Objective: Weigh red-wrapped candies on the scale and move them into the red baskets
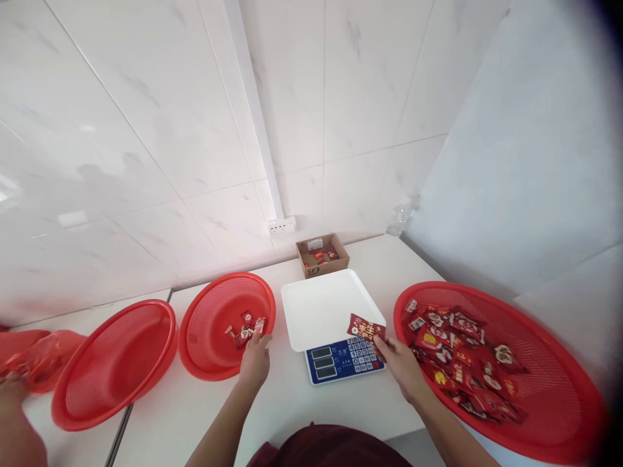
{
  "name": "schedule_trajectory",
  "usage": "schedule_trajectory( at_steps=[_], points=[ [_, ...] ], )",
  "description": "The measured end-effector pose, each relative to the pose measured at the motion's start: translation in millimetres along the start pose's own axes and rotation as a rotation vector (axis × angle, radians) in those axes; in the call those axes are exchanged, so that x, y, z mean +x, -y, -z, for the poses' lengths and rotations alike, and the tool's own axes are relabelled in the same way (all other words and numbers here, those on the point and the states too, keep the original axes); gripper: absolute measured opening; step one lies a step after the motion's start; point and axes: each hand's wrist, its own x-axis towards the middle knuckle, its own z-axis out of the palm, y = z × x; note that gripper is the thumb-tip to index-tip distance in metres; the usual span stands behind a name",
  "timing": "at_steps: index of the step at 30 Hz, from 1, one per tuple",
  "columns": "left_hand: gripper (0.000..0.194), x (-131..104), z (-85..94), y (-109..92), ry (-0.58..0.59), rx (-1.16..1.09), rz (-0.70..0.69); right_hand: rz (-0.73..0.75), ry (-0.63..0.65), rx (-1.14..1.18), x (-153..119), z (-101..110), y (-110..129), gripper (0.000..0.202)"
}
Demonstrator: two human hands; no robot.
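My right hand pinches a dark red snack packet with pale printed characters by its right end, above the front edge of the white scale tray. At the near rim of the middle red basket, my left hand has its fingers closed at a small pink-and-white packet; the fingertips are partly hidden. A few small red packets lie in that basket beyond the fingers. Below the tray shows the scale's blue keypad panel, partly behind the held packet.
To the right a big red basket holds many red packets. A cardboard box with packets stands behind the scale, near the wall. Another red basket is at left, beside a red plastic bag and another person's hand.
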Motion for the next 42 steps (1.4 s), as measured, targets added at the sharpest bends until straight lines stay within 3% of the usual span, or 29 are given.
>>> schedule_trajectory(
  at_steps=[2, 4, 9, 12, 20, 25, 27, 30, 32, 35, 38, 42],
  points=[
    [0.029, 0, -0.8, -15, -0.059, -0.117, -0.033, -0.018, 0.05, 0.014, -1, -7, 6, 0.034],
    [0.023, -1, -5.0, -40, -0.028, -0.374, -0.038, -0.019, 0.132, 0.021, -4, -16, 15, 0.037],
    [0.04, -1, -23.6, -107, 0.445, -1.058, 0.109, 0.024, 0.34, 0.015, -13, -33, 37, 0.038],
    [0.028, 4, -33.9, -124, 0.47, -1.211, 0.21, 0.027, 0.346, -0.002, -13, -34, 39, 0.035],
    [0.003, 35, -48.1, -124, 0.306, -1.279, 0.446, -0.017, 0.164, 0.046, -15, -2, 15, 0.032],
    [0.034, 42, -44.4, -124, 0.227, -1.272, 0.54, -0.012, 0.015, -0.019, -16, 32, 2, 0.027],
    [0.044, 36, -42.4, -122, 0.251, -1.223, 0.541, 0.01, -0.093, -0.142, -10, 52, -6, 0.027],
    [0.036, 16, -41.4, -119, 0.393, -1.126, 0.483, -0.009, -0.261, -0.454, 4, 89, -23, 0.03],
    [0.033, 0, -42.4, -116, 0.483, -1.098, 0.45, -0.073, -0.312, -0.63, 15, 115, -37, 0.035],
    [0.036, -20, -43.4, -113, 0.532, -1.086, 0.462, -0.22, -0.338, -0.718, 29, 144, -57, 0.048],
    [0.04, -30, -40.7, -111, 0.556, -1.059, 0.492, -0.358, -0.33, -0.779, 43, 155, -72, 0.07],
    [0.042, -32, -32.9, -107, 0.547, -1.071, 0.47, -0.492, -0.288, -0.858, 62, 151, -85, 0.088]
  ],
)
